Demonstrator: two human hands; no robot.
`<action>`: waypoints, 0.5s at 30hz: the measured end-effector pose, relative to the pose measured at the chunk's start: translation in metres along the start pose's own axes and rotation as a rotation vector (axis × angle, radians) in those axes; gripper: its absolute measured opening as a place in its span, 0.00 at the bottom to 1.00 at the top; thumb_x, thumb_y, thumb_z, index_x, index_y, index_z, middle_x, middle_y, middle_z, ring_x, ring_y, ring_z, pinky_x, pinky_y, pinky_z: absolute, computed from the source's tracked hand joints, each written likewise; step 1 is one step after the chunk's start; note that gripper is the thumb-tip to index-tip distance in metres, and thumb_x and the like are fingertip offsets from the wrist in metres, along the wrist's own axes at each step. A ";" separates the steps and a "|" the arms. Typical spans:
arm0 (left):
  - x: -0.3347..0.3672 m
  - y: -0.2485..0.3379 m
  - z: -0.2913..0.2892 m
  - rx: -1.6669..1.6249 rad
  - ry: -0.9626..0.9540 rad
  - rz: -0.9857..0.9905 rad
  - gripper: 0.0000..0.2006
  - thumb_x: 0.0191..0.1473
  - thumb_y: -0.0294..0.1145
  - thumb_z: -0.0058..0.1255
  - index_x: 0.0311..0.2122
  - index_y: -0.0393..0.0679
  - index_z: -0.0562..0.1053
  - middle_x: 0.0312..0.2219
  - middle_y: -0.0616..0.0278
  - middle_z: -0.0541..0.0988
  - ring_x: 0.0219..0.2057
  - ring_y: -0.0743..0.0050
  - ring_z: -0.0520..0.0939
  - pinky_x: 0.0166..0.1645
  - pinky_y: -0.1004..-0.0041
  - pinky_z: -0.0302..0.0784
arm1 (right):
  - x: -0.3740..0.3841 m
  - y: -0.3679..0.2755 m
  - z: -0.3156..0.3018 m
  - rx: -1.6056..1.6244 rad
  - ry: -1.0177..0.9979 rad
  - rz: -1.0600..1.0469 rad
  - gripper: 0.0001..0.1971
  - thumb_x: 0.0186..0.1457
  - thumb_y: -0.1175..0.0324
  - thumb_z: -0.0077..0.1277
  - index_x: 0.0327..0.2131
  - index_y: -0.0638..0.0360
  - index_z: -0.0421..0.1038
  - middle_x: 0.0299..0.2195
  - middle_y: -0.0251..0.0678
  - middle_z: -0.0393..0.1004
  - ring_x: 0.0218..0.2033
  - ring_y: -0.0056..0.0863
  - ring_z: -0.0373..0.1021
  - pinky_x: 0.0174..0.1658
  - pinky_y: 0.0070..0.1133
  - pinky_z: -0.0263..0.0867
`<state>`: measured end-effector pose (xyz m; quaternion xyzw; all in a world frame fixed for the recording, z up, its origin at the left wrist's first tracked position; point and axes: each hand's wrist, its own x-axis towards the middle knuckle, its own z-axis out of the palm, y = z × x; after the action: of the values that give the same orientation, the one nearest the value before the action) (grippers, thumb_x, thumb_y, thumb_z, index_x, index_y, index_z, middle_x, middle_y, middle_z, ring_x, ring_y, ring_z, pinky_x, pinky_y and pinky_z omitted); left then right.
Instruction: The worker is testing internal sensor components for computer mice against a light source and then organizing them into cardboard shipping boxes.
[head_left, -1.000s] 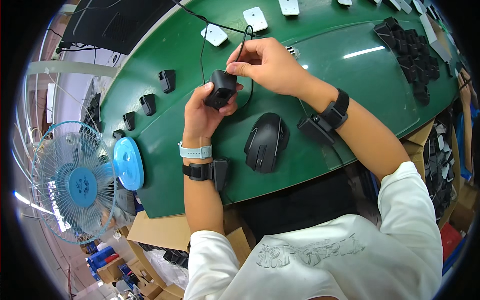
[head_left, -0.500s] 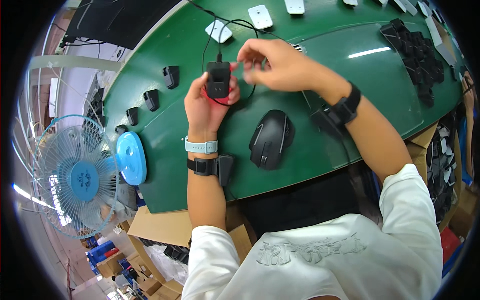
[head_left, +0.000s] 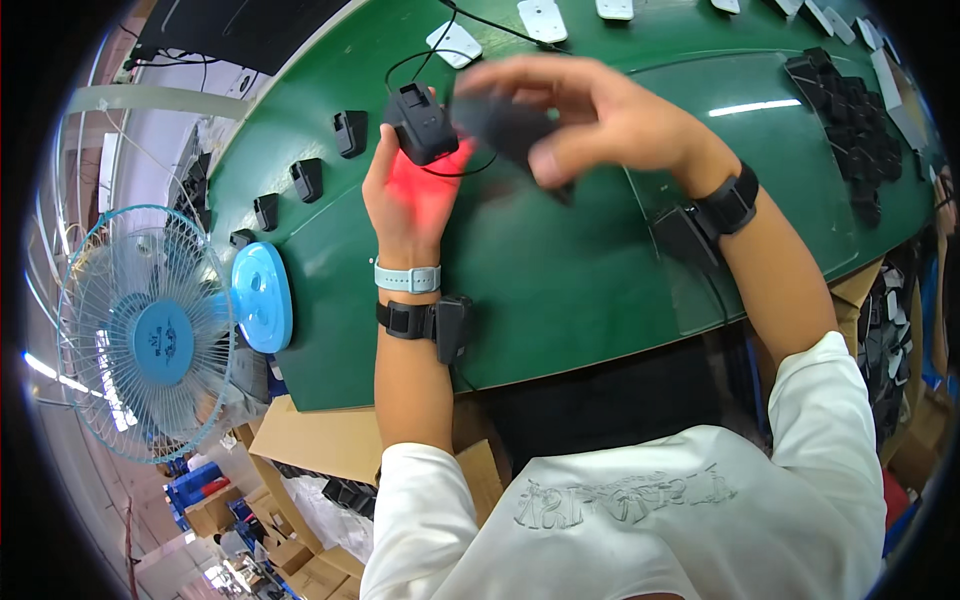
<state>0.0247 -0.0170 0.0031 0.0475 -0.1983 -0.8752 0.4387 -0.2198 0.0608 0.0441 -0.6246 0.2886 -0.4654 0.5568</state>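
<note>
A small black box-like device point(head_left: 423, 122) with a black cable sits in my left hand point(head_left: 410, 205), the thumb along its side and the other fingers mostly hidden behind it. Red light glows over that palm. My right hand point(head_left: 625, 115) grips a black computer mouse point(head_left: 505, 130), held tilted above the green table point(head_left: 560, 290), just right of the device. Motion smears the mouse and the fingers around it. Whether mouse and device touch, I cannot tell.
Several black blocks like the held device, one of them here point(head_left: 350, 133), stand in a row at the left. White flat plates point(head_left: 455, 44) line the far side. Black parts point(head_left: 845, 140) cluster at the right. A blue fan point(head_left: 163, 342) stands left; cardboard boxes point(head_left: 320, 440) sit below the table edge.
My right hand has picked the mouse up off the table and brought it up beside the device. The device has tilted in my left hand, and red light now covers more of the palm.
</note>
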 end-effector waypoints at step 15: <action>-0.001 -0.017 0.014 0.793 0.066 0.123 0.41 0.43 0.20 0.66 0.61 0.42 0.55 0.53 0.51 0.70 0.53 0.56 0.75 0.61 0.58 0.69 | 0.007 0.017 0.024 -0.356 0.515 -0.275 0.41 0.42 0.62 0.72 0.60 0.55 0.63 0.54 0.37 0.69 0.52 0.33 0.67 0.55 0.30 0.68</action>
<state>0.0094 -0.0026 0.0092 0.2291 -0.5089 -0.7010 0.4441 -0.1922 0.0611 0.0308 -0.6071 0.4094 -0.6207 0.2801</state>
